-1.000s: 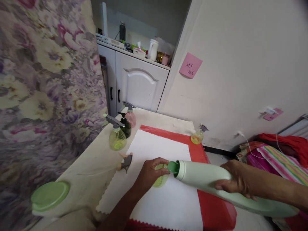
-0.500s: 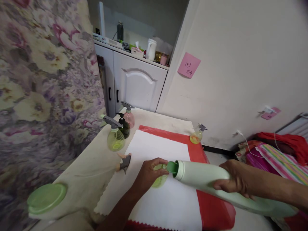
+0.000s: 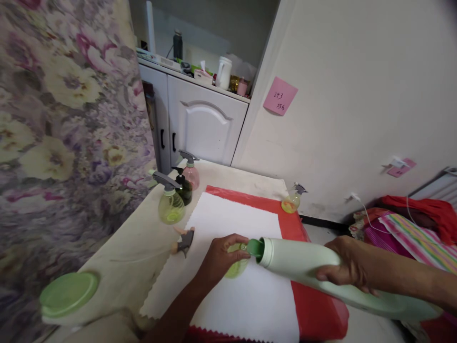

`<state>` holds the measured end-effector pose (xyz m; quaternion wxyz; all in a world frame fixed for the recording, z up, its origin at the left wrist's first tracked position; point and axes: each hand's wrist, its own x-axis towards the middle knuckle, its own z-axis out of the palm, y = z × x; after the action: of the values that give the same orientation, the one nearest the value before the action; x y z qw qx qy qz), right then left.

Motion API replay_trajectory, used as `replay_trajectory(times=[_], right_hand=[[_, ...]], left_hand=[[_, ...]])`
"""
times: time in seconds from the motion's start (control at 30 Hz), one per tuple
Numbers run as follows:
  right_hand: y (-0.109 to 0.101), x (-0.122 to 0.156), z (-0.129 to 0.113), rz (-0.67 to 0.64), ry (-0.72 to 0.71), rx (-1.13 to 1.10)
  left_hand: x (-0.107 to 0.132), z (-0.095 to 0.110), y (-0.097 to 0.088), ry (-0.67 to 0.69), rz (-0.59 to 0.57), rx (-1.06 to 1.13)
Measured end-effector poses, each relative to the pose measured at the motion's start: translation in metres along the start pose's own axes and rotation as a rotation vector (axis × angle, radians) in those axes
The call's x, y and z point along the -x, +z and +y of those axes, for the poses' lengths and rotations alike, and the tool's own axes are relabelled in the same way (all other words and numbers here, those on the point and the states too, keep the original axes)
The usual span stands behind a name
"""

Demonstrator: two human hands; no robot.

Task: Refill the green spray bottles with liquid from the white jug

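My right hand (image 3: 344, 270) grips a big pale green bottle (image 3: 307, 262) tipped over sideways, its green spout (image 3: 255, 248) right at the open neck of a small yellow-green bottle (image 3: 236, 267). My left hand (image 3: 218, 259) is wrapped around that small bottle and holds it upright on the white cloth (image 3: 232, 267). A loose grey spray head (image 3: 185, 241) with its thin tube lies on the cloth's left edge, just left of my left hand.
The cloth lies on a red sheet (image 3: 314, 309) over a cream table (image 3: 143, 238). Three spray bottles (image 3: 171, 202) stand at the back left, another small one (image 3: 292, 201) at the back right. A green-lidded container (image 3: 67, 295) lies near left. Floral curtain left, white cabinet behind.
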<state>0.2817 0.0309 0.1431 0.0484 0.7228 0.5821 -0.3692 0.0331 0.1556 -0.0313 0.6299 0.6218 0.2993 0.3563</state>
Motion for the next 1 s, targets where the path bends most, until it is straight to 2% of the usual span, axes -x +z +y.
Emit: replay_trajectory(times=[0.2, 0.43, 1.0], right_hand=[[-0.0016, -0.0015, -0.0036, 0.000, 0.060, 0.002], [-0.0005, -0.0031, 0.0050, 0.011, 0.029, -0.003], [-0.0006, -0.0011, 0.0010, 0.003, 0.052, 0.004]], left_hand=[[-0.0010, -0.0035, -0.0003, -0.006, 0.003, -0.002], [-0.0018, -0.0018, 0.0000, -0.009, 0.002, 0.016], [-0.0011, -0.0056, -0.0001, 0.012, 0.005, 0.000]])
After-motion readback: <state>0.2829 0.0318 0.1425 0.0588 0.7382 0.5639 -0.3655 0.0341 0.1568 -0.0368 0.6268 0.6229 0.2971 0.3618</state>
